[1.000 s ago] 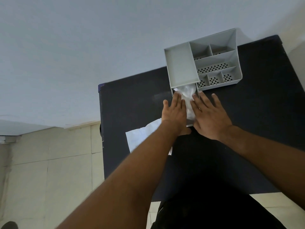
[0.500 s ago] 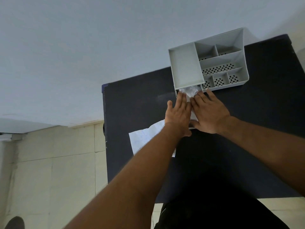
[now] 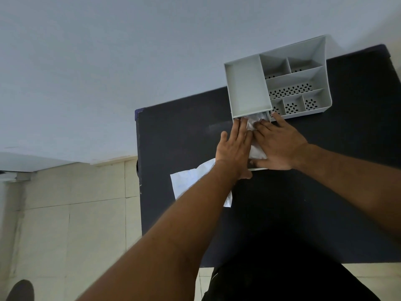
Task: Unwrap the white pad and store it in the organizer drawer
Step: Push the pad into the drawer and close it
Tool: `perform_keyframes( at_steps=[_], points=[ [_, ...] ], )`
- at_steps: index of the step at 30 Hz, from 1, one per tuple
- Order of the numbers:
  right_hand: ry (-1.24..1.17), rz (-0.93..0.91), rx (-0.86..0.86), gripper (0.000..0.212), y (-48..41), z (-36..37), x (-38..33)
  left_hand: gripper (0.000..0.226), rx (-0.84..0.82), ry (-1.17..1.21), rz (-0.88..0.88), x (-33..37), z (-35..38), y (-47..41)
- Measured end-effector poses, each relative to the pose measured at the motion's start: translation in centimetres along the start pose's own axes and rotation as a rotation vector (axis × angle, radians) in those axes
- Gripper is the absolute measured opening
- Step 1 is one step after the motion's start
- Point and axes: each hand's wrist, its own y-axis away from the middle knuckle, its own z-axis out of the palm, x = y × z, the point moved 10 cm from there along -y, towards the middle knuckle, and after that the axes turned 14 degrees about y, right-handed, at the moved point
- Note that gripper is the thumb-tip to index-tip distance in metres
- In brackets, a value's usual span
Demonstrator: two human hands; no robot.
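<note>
A grey organizer (image 3: 247,88) with several compartments stands at the far side of a dark table (image 3: 186,135). Its drawer (image 3: 259,169) is pulled out toward me. The white pad (image 3: 255,148) lies in the drawer, mostly covered by my hands. My left hand (image 3: 235,148) rests flat on the pad's left part, fingers stretched toward the organizer. My right hand (image 3: 276,144) lies flat on its right part, thumb at the drawer's near edge. Neither hand grips anything.
A white wrapper (image 3: 188,183) lies on the table near its left edge, partly under my left forearm. Beyond the table's left edge is a tiled floor (image 3: 65,224). A pale wall (image 3: 130,61) stands behind the table.
Both hands slid forward over the pad toward the organizer, and less of the pad shows. The drawer looks pushed in a little.
</note>
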Motion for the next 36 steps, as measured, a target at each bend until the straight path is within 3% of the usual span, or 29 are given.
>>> perform_keyframes(
  at_steps=[16, 28, 36],
  points=[
    [0.102, -0.018, 0.012, 0.098, 0.5, 0.4, -0.3, 0.140, -0.125, -0.060, -0.004, 0.2, 0.3, -1.2],
    [0.027, 0.035, 0.082, 0.085, 1.1, 1.2, -0.1, 0.125, 0.023, -0.021, 0.026, 0.2, 0.0, -0.3],
    [0.059, 0.098, 0.090, 0.081, 0.6, 0.7, -0.1, 0.130, 0.025, -0.020, 0.026, -0.3, -0.2, -0.6]
  ],
)
